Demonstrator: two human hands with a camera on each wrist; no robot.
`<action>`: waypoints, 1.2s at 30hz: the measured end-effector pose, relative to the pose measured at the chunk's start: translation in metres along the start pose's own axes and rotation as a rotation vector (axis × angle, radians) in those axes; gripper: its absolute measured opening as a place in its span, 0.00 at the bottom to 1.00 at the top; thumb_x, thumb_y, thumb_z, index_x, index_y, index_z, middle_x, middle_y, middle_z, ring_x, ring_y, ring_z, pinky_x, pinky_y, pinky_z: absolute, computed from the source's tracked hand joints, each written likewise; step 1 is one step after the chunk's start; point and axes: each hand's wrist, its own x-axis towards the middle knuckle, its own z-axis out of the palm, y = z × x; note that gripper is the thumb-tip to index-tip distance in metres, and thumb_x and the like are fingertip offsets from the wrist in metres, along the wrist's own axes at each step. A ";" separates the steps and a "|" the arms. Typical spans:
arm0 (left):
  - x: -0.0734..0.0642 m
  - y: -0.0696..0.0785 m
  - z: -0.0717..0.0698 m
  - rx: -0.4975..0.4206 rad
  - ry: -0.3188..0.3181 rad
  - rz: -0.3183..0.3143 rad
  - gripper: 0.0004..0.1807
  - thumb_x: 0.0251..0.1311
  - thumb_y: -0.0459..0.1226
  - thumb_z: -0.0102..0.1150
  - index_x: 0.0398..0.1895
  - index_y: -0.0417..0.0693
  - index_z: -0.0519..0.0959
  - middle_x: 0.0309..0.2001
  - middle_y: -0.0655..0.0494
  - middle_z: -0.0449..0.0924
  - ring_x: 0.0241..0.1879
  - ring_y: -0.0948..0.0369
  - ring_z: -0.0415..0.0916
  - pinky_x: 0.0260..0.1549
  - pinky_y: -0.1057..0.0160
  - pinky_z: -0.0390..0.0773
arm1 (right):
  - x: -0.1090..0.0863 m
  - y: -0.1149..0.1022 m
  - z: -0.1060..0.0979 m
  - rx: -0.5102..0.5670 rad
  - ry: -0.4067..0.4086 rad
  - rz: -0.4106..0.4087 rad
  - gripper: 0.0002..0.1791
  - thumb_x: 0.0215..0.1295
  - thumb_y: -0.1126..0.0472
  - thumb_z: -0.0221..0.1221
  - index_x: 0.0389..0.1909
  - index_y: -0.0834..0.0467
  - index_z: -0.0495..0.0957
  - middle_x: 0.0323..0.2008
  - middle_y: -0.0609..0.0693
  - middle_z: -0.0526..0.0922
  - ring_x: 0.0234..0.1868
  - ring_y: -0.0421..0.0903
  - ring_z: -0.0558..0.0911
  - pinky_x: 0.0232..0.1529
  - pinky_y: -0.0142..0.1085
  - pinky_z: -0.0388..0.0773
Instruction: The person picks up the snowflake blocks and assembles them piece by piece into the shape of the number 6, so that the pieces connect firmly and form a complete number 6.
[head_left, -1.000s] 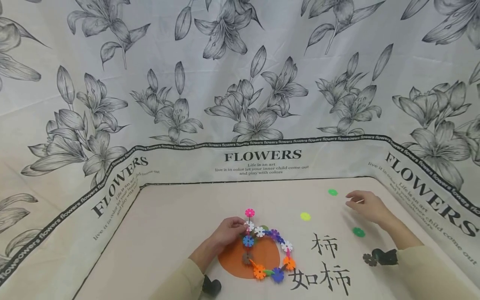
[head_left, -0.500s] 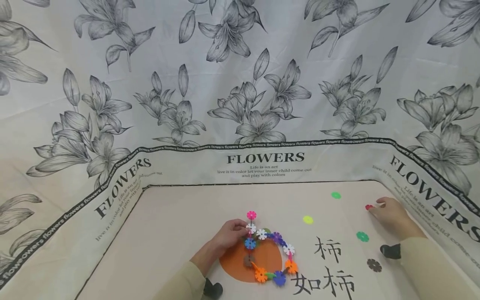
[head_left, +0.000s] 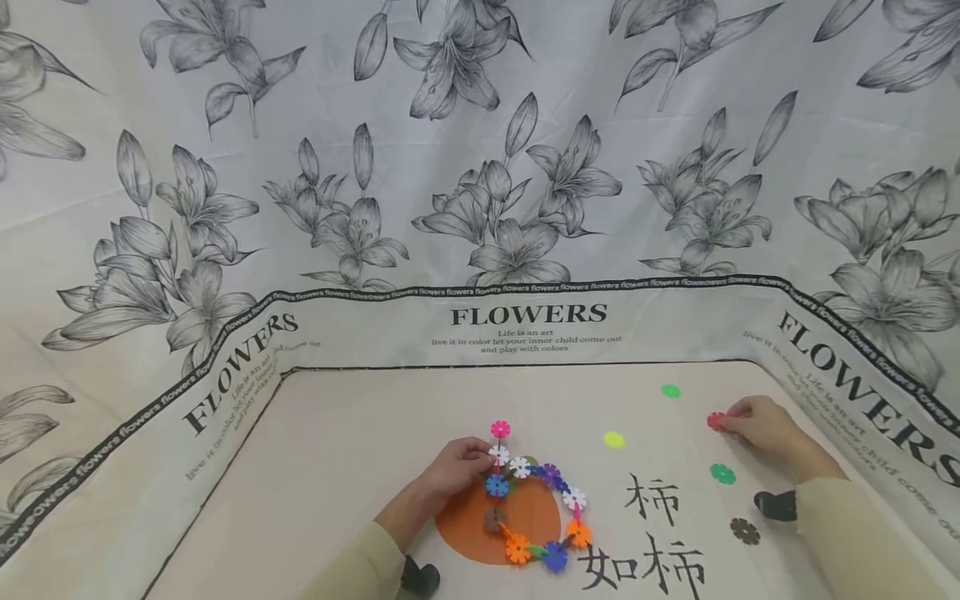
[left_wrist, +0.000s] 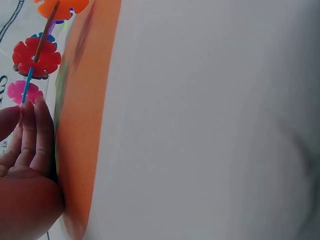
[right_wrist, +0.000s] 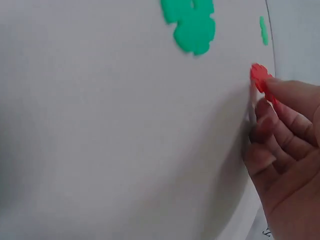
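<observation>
My left hand (head_left: 456, 468) pinches a chain of interlocking snowflake discs (head_left: 517, 549) by its upper left end, near a white disc (head_left: 498, 455). A pink disc (head_left: 500, 428) stands at the top of that end. In the left wrist view, the fingers and thumb close on a blue disc (left_wrist: 27, 82) seen edge-on, below a red disc (left_wrist: 42, 57). Off to the right, my right hand (head_left: 763, 429) pinches a loose red snowflake disc (head_left: 716, 421) between thumb and fingers. The right wrist view has this red disc (right_wrist: 260, 76) tilted at the fingertips.
Loose discs lie on the cloth-covered table (head_left: 360, 433): yellow (head_left: 614, 439), light green (head_left: 671, 390), darker green (head_left: 722, 473) and dark brown (head_left: 745, 531). A printed orange persimmon (head_left: 457, 533) lies beneath the chain. Flower-patterned fabric (head_left: 525, 208) rises behind and at the sides.
My right hand first reached out without a disc, then came back over the red disc, and now holds it a little further left. My left hand keeps its grip on the chain.
</observation>
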 end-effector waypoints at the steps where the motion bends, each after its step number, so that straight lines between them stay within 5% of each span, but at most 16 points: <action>1: 0.000 0.000 0.000 0.002 0.001 -0.002 0.10 0.73 0.36 0.59 0.50 0.40 0.79 0.43 0.52 0.85 0.45 0.58 0.80 0.59 0.50 0.78 | 0.000 -0.006 0.001 0.014 -0.023 -0.028 0.22 0.69 0.57 0.62 0.47 0.75 0.73 0.35 0.61 0.81 0.36 0.54 0.79 0.36 0.42 0.79; 6: -0.003 -0.001 -0.001 0.008 0.000 0.006 0.11 0.72 0.36 0.59 0.52 0.39 0.79 0.43 0.51 0.85 0.45 0.57 0.80 0.59 0.49 0.78 | -0.002 -0.040 0.014 0.074 -0.116 -0.159 0.14 0.71 0.59 0.62 0.42 0.69 0.78 0.30 0.52 0.81 0.31 0.47 0.78 0.29 0.35 0.76; 16: -0.003 0.000 -0.004 -0.009 0.009 0.027 0.11 0.73 0.35 0.59 0.51 0.38 0.80 0.42 0.52 0.86 0.44 0.58 0.81 0.58 0.51 0.79 | 0.004 -0.126 0.055 0.212 -0.273 -0.428 0.09 0.71 0.61 0.63 0.41 0.65 0.79 0.33 0.58 0.85 0.33 0.56 0.83 0.33 0.41 0.83; 25: -0.001 0.003 -0.006 -0.010 0.013 0.012 0.18 0.70 0.37 0.63 0.60 0.42 0.77 0.41 0.54 0.87 0.47 0.58 0.82 0.62 0.49 0.76 | 0.010 -0.178 0.094 0.350 -0.295 -0.528 0.06 0.69 0.64 0.65 0.39 0.64 0.80 0.37 0.62 0.88 0.40 0.65 0.86 0.39 0.45 0.86; 36: 0.000 0.001 -0.006 0.007 -0.028 -0.006 0.23 0.70 0.36 0.62 0.67 0.48 0.76 0.38 0.54 0.82 0.44 0.58 0.78 0.56 0.53 0.80 | 0.019 -0.208 0.127 0.355 -0.379 -0.577 0.05 0.66 0.67 0.66 0.37 0.66 0.83 0.36 0.61 0.89 0.38 0.56 0.89 0.39 0.43 0.87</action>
